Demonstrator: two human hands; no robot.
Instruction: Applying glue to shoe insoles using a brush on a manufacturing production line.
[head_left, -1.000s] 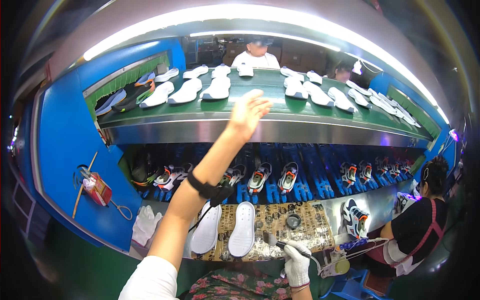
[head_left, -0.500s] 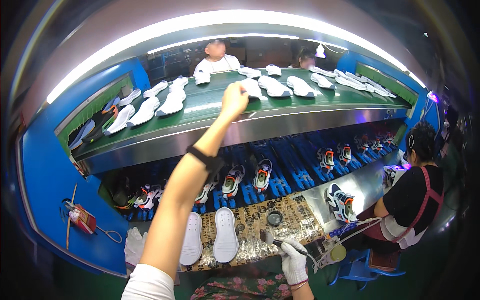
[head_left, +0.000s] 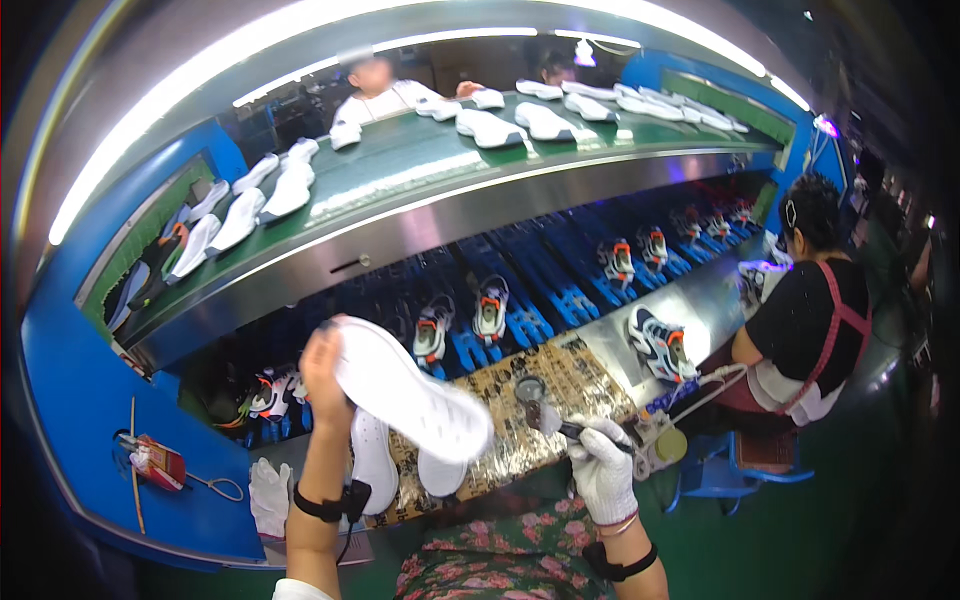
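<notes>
Panelling [head_left: 70, 370] in blue stands far left, a loose white glove [head_left: 270, 500] near it. Our left hand [head_left: 322, 378] pinches a white sole [head_left: 412, 395] by its edge, aloft; it blocks our view of parts of two more soles [head_left: 373, 468] lying beneath. Beyond sits a dark cup [head_left: 529, 388] on patterned covering [head_left: 590, 372]; our gloved right hand [head_left: 604, 468] curls its fingers around a brush [head_left: 569, 429], its tip near the cup. Farther right come a sneaker [head_left: 660, 345] and a seated co-worker [head_left: 800, 320].
</notes>
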